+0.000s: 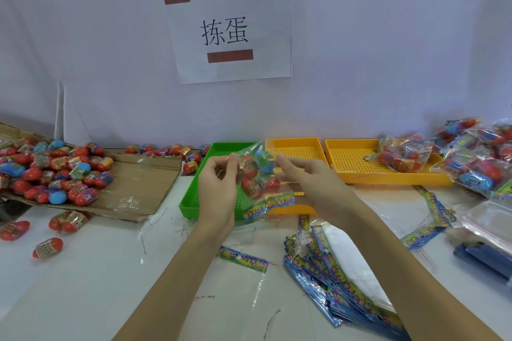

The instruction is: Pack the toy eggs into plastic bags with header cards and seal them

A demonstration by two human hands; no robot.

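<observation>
Glossy clear plastic bag (257, 171); perforated plastic trays (357, 159); matt brown cardboard (144, 180); smooth white desk (91, 279), scuffed.

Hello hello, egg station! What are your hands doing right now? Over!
Left hand and right hand both pinching one filled bag above green tray. Toy eggs inside, header card hanging low. Nothing in the way. Over.

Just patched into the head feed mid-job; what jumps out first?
Both hands, left hand and right hand, hold up a clear bag of toy eggs at centre, over the green tray. A heap of loose eggs covers the cardboard at left; a paper sign hangs on the wall.
</observation>
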